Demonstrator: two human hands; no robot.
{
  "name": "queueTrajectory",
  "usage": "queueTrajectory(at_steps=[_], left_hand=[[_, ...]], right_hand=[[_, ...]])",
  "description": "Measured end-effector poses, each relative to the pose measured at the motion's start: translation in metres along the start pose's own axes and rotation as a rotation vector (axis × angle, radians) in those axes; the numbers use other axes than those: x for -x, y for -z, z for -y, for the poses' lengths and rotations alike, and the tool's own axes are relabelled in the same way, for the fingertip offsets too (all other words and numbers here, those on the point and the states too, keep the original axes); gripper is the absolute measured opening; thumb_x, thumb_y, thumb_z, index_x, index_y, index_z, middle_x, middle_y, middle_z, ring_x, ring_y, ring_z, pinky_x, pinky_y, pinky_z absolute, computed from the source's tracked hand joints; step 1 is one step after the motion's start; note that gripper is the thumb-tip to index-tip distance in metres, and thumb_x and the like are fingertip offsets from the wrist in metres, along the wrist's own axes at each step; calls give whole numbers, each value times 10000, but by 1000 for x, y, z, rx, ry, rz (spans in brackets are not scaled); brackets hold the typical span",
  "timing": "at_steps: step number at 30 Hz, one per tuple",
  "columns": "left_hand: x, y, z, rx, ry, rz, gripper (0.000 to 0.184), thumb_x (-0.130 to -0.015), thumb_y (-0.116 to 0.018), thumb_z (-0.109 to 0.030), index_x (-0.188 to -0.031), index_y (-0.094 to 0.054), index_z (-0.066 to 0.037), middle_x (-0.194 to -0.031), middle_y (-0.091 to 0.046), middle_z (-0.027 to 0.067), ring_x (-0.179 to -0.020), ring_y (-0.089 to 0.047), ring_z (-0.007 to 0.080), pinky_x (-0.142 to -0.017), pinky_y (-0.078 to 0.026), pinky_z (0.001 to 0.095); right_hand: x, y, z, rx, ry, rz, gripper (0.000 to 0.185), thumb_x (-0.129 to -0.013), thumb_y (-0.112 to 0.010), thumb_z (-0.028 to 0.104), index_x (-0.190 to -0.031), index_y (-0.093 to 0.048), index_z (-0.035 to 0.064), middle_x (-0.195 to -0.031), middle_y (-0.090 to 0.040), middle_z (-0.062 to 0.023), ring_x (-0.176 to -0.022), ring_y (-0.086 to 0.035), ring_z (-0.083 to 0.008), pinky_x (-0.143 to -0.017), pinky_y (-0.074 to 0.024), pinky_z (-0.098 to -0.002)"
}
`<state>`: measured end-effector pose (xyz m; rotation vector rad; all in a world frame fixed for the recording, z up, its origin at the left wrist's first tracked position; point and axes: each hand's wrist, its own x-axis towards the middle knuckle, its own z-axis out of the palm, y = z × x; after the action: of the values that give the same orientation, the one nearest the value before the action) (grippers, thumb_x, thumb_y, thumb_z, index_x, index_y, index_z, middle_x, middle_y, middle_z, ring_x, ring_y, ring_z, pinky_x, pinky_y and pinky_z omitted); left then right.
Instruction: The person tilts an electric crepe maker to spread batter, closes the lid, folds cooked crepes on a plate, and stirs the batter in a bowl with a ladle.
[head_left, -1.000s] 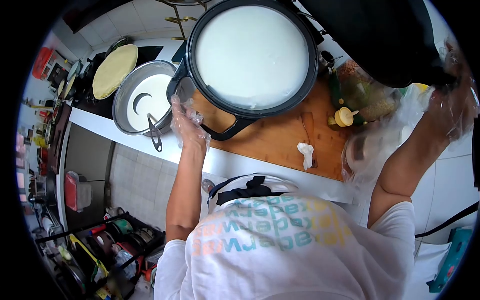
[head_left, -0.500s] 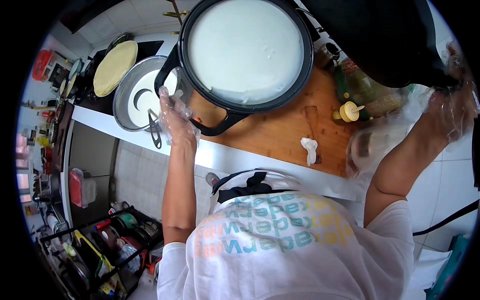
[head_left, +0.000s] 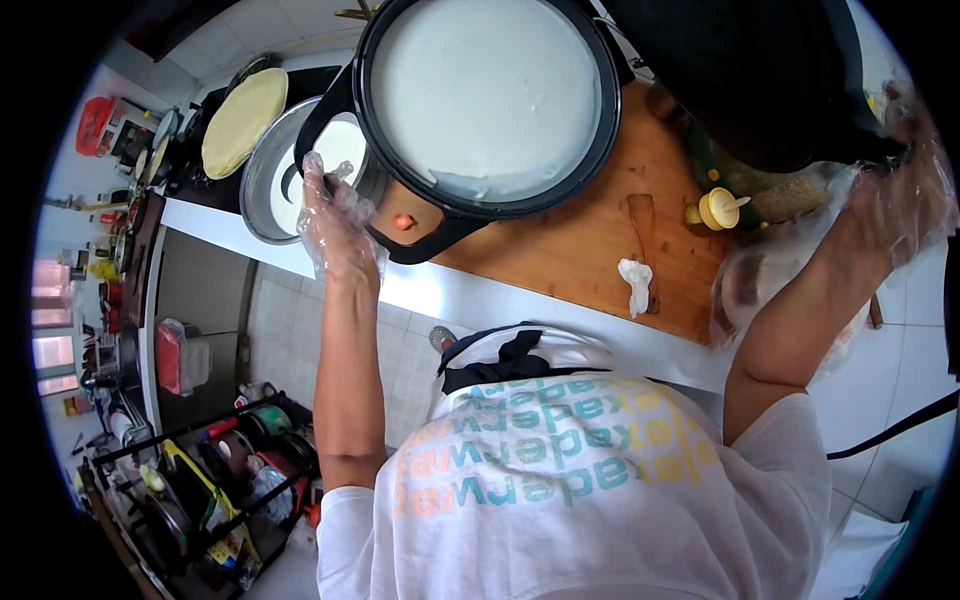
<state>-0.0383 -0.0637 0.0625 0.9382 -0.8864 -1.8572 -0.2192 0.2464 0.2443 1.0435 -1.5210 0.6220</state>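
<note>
A round black pan (head_left: 612,150) with a large loop handle (head_left: 440,241) is coated inside with white batter (head_left: 480,90), thinner along its lower edge. My left hand (head_left: 338,215), in a clear plastic glove, is closed on the loop handle. A black lid-like part (head_left: 750,90) rises at the upper right. My right hand (head_left: 905,195), gloved too, is closed at its outer edge; the fingers are partly hidden. Beside my left hand, a metal bowl (head_left: 252,185) holds more white batter, with a dark curved utensil edge showing in it.
A thin round pancake (head_left: 244,123) lies at the back left. On the wooden board (head_left: 560,250) are an orange piece (head_left: 403,221) and a crumpled white tissue (head_left: 637,285). A yellow-lidded container (head_left: 719,209) and a plastic bag (head_left: 745,290) stand right; a loaded rack (head_left: 210,490) is lower left.
The batter has thinned at the pan's lower edge. The pan appears slightly higher and tilted, exposing the orange piece under its handle. The utensil's handle in the bowl is now hidden behind my left hand.
</note>
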Motion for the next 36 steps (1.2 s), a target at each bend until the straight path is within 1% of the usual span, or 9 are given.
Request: queueTrajectory(at_steps=[4, 5, 11, 17, 20, 26, 29, 32, 36], left_hand=[[5, -3, -6, -12, -3, -13, 259, -801, -612, -353, -765, -504, -120, -578, -413, -48, -442, -338, 54, -400, -247, 194], [2, 0, -7, -39, -16, 4, 265, -795, -615, -361, -780, -511, -118, -613, -450, -35, -453, -358, 57, -402, -254, 189], [18, -8, -16, -92, -54, 10, 255, -792, -615, -351, -786, -520, -114, -642, -468, -25, -478, -385, 57, -407, -257, 188], [16, -2, -15, -126, -11, 22, 266, -784, -610, -337, -866, -562, -88, -692, -471, -18, -495, -362, 71, -441, -277, 189], [18, -4, -13, -197, -21, -29, 303, -782, -600, -358, -919, -575, -88, -749, -477, -10, -550, -368, 73, -474, -294, 195], [6, 9, -3, -192, -72, 2, 298, -790, -573, -376, -932, -579, -114, -785, -480, -14, -648, -380, 65, -519, -303, 201], [8, 9, -1, -166, -58, -17, 273, -793, -560, -343, -920, -574, -102, -742, -469, -14, -599, -367, 65, -498, -290, 203], [5, 16, 4, -162, -55, 4, 229, -795, -545, -300, -880, -570, -90, -672, -445, -17, -542, -346, 65, -466, -272, 208], [5, 19, 13, -129, -86, -50, 180, -792, -538, -262, -802, -563, -84, -610, -408, -26, -494, -325, 65, -428, -249, 212]], right_hand=[[5, -3, -2, -12, -2, -4, 267, -787, -582, 208, -1007, -559, 57, -817, -530, -128, -610, -514, -163, -615, -449, -305], [6, -3, -2, -18, -2, -3, 269, -788, -580, 209, -1009, -559, 58, -819, -530, -129, -612, -515, -164, -617, -450, -307], [12, -9, -4, -36, -13, -11, 279, -792, -574, 214, -1025, -558, 61, -831, -529, -136, -619, -517, -171, -629, -455, -313], [16, -13, -4, -58, -23, -16, 290, -797, -567, 218, -1041, -557, 63, -843, -528, -142, -626, -519, -177, -641, -460, -320], [18, -14, -5, -66, -21, -15, 295, -799, -564, 221, -1049, -556, 65, -849, -527, -145, -629, -521, -180, -646, -463, -323], [21, -16, -7, -71, -15, -19, 306, -804, -558, 225, -1066, -555, 67, -861, -527, -152, -636, -523, -186, -658, -468, -330], [20, -15, -8, -63, 0, -16, 311, -807, -554, 228, -1074, -554, 69, -867, -526, -155, -640, -524, -189, -664, -471, -333], [18, -13, -8, -44, 28, -9, 316, -809, -551, 230, -1082, -553, 70, -874, -526, -158, -644, -525, -192, -670, -473, -337], [11, -6, -9, 6, 103, 5, 324, -812, -547, 233, -1092, -553, 72, -882, -525, -162, -648, -527, -196, -678, -477, -341]])
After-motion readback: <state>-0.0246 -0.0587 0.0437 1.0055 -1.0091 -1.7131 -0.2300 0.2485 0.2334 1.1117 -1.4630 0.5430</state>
